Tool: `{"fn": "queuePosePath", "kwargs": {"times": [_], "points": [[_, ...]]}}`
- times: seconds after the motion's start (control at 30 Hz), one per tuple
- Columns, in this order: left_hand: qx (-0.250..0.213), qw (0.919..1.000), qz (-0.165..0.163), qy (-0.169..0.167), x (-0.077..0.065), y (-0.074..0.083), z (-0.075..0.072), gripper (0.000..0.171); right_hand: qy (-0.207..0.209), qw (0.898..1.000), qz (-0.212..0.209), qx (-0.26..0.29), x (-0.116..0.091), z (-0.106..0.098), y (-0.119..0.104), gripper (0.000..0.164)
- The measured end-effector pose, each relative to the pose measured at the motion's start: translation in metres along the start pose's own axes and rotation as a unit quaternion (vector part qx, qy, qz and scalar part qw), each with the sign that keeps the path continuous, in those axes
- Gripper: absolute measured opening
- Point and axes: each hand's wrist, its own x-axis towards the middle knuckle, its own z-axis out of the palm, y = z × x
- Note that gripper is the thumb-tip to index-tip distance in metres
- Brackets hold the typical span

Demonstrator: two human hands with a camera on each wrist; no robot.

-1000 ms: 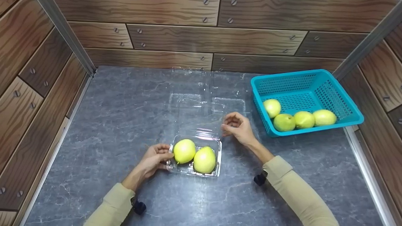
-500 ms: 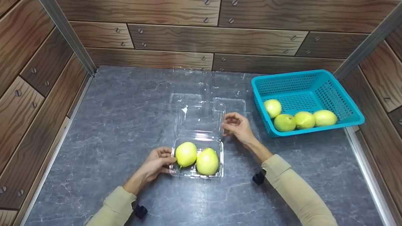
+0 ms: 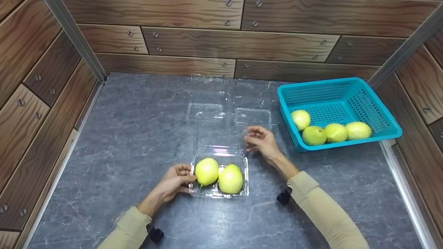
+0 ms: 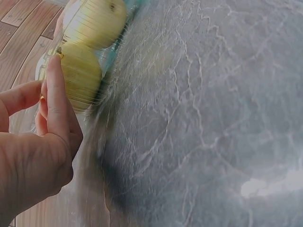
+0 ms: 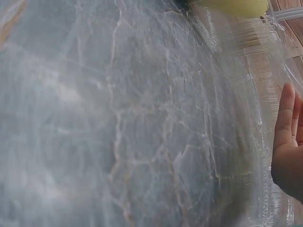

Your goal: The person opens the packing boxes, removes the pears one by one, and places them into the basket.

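Observation:
Two yellow-green pears (image 3: 207,171) lie side by side in the base of a clear plastic clamshell container (image 3: 219,194), whose lid is raised behind them. My left hand (image 3: 173,183) grips the left wall of the base, thumb over the rim by the nearer pear. In the left wrist view, the pears (image 4: 78,75) show through the ribbed clear wall. My right hand (image 3: 263,144) pinches the right edge of the transparent lid (image 3: 220,148). Part of this hand is cut off in the right wrist view, where its fingers (image 5: 284,113) touch clear plastic.
A turquoise perforated basket (image 3: 338,145) with several more pears (image 3: 314,136) stands at the right back. More clear plastic containers (image 3: 211,111) sit behind the lid, hard to make out. Wood-patterned walls (image 3: 239,44) surround the grey marbled table (image 3: 133,117).
The container with its pears has shifted slightly right and toward the front, and my left hand has moved with it. The lid's reflections have changed. My right hand has dropped a little.

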Motion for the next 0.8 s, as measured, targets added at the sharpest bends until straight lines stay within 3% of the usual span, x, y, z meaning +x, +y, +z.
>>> {"fn": "queuePosePath", "kwargs": {"times": [0.23, 0.57, 0.8], "points": [[0.009, 1.0, 0.0, 0.001, -0.002, -0.001, 0.0, 0.03, 0.001, 1.0, 0.01, 0.022, -0.002, 0.001, 0.004, 0.044], [0.003, 0.9999, 0.0, -0.016, -0.01, -0.006, 0.0, 0.026, -0.004, 0.998, 0.038, 0.042, -0.008, 0.001, 0.01, 0.036], [0.01, 0.9998, -0.003, -0.015, -0.011, -0.009, -0.002, 0.028, 0.0, 0.997, 0.066, 0.043, -0.009, 0.002, 0.013, 0.042]]}}
